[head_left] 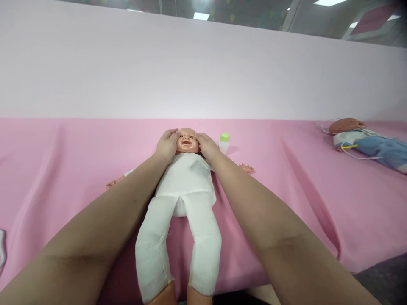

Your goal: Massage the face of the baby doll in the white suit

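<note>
The grip is spread, left hand [168, 146] and right hand [207, 147] cupping the head [187, 143] of a face-up baby doll [182, 199] on the pink-draped surface [270, 165], its glossy head probably stiff and slick, its cloth torso [187, 173] likely softer and better to hold.

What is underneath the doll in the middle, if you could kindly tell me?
Pink cloth lies under the doll, showing between its legs and beside its body. Anything directly beneath its back is covered and cannot be seen.
</note>
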`<state>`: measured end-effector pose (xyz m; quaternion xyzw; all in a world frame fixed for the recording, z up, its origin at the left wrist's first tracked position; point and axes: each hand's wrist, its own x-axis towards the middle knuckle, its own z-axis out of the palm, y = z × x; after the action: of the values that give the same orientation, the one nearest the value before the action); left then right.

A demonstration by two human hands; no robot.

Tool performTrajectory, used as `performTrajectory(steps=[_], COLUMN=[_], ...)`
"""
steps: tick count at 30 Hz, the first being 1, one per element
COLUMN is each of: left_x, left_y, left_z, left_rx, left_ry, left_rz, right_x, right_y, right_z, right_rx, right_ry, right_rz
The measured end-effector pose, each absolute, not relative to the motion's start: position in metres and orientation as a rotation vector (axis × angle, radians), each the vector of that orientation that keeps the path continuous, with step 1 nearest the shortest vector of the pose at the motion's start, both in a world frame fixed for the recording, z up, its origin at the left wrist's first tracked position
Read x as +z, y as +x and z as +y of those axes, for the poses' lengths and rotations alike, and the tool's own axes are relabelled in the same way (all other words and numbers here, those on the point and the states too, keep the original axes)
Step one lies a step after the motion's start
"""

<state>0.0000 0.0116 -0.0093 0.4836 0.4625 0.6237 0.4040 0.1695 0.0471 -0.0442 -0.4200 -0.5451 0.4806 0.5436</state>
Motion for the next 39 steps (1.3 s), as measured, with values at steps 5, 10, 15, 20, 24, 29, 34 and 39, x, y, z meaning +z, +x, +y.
performTrajectory(steps=[5, 10, 15, 20, 24, 29, 34, 39], left_x=[-0.0085, -0.0096, -0.0107, -0.0115, -0.0125, -0.0102, -0.0074, -0.0067], left_y=[0.0004, -0.0001, 0.0, -0.0004, -0.001, -0.0006, 0.0004, 0.0012], left_z=[0.0099, 0.0115, 0.0131, 0.0148, 0.0156, 0.0127, 0.0103, 0.0094], left_rx=[1.569, 1.576, 1.575, 1.58, 1.582, 1.564, 1.568, 1.565], left_ry=[1.209, 1.197, 1.176, 1.193, 1.211, 1.204, 1.2, 1.18], left_rz=[1.172, 1.163, 1.168, 1.175, 1.172, 1.191, 1.185, 1.183], right_x=[-0.0416, -0.0414, -0.0443, -0.0449, -0.0431, -0.041, -0.0396, -0.0379], right_y=[0.1689, 0.1679, 0.168, 0.1681, 0.1678, 0.1678, 0.1678, 0.1676], right_z=[0.0439, 0.0426, 0.0448, 0.0465, 0.0443, 0.0409, 0.0398, 0.0387], right_rx=[1.139, 1.134, 1.141, 1.128, 1.152, 1.123, 1.101, 1.108], right_ry=[-1.019, -0.992, -0.979, -0.967, -0.977, -1.027, -1.072, -1.083], right_rz=[-1.272, -1.274, -1.288, -1.302, -1.295, -1.278, -1.283, -1.283])
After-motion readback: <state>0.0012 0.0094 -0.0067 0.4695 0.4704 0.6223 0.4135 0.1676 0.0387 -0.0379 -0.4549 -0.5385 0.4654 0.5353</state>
